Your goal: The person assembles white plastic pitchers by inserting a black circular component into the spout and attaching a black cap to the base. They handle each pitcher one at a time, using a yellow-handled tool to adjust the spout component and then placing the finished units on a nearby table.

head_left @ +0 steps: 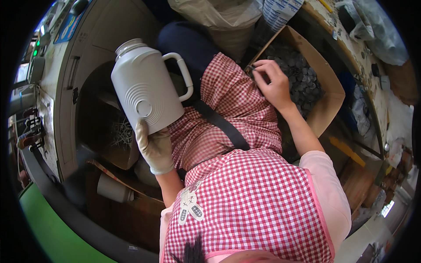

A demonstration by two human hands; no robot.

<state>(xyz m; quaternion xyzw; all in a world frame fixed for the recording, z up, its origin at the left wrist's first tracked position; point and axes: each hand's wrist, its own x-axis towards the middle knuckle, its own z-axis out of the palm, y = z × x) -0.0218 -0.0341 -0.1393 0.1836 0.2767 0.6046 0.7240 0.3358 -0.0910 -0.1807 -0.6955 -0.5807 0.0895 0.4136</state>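
Observation:
My left hand [155,151] wears a pale work glove and grips the lower end of a light grey plastic jug body [142,94]. The jug is tilted on my lap, with its loop handle [186,79] to the right and its neck pointing away from me. Raised rings surround a round spot low on its side. Bare, my right hand [272,82] is above my right thigh, by the near left edge of a cardboard box [331,94]. Its thumb and fingers are pinched at a small dark piece, too small to name. Many flat grey discs [302,85] lie in the box.
A cluttered workbench [351,48] with plastic bags runs along the right. Left of my legs, a dark container holds thin pale strips [123,133]. Below it lies a white cylindrical part [112,188]. A large whitish sack [223,17] stands ahead; machine panels [87,57] rise at left.

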